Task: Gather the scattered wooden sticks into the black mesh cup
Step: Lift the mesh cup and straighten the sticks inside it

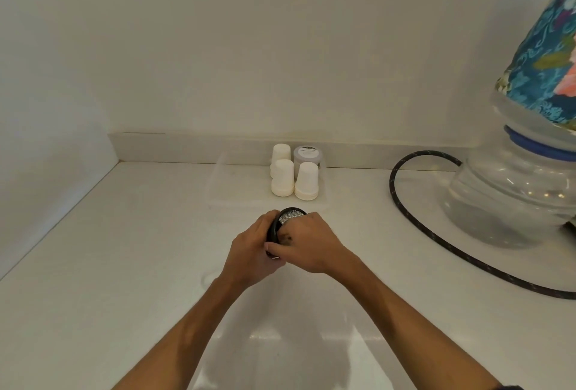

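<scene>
Two hands are meeting at the middle of a white counter (124, 265). Left hand (252, 252) is curling round the black mesh cup (288, 218), tilting it; right hand (307, 243) is lying over its mouth, fingers curled, contents hidden. At twelve o'clock, upturned white paper cups (282, 177) and a jar (307, 156) are sitting in a clear tray (224, 190). At three o'clock, a water bottle (514, 190) and black hose (436, 240) are resting by pale walls.
</scene>
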The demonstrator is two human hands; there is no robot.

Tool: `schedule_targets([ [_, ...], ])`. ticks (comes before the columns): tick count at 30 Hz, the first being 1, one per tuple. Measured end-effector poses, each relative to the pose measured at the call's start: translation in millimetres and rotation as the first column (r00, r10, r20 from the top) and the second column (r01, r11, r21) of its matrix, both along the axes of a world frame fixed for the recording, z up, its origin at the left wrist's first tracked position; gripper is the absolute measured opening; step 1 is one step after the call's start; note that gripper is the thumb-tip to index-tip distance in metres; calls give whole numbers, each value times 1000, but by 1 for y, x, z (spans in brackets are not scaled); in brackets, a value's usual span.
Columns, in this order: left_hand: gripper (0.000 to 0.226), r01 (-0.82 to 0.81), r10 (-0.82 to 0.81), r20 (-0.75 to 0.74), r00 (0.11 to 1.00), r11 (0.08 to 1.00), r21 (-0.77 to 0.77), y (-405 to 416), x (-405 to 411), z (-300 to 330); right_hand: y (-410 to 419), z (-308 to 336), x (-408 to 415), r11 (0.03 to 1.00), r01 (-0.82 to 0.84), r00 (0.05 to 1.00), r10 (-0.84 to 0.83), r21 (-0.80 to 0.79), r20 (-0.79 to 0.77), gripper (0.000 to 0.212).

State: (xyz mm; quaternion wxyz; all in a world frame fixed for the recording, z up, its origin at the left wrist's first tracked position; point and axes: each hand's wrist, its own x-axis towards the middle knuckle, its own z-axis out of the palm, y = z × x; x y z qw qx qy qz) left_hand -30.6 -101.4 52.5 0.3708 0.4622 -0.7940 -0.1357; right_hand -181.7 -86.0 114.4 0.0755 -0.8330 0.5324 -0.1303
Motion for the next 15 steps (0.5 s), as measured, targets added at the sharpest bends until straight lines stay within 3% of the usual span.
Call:
schedule_targets([
  [4, 85, 15, -14, 27, 1000, 1000, -16, -2, 2, -4, -5, 9, -5, 998, 44, 998, -42, -37, 41, 42],
  [8, 85, 2, -1, 26, 1000, 1000, -21, -2, 2, -5, 1, 6, -8, 998, -69, 997, 70, 9, -25, 38],
  [10, 86, 5, -5, 19, 1000, 1000, -17, -3, 2, -5, 6, 3, -8, 994, -106, 994, 105, 19, 20, 33],
  [13, 85, -6, 7, 19, 1000, 1000, -25, -4, 3, -4, 5, 2, -16, 996, -21, 991, 33, -92, 133, 36],
  [15, 85, -7, 7, 11, 1000, 1000, -23, -4, 3, -3, 5, -1, -19, 991, -3, 997, 13, -134, 78, 44],
])
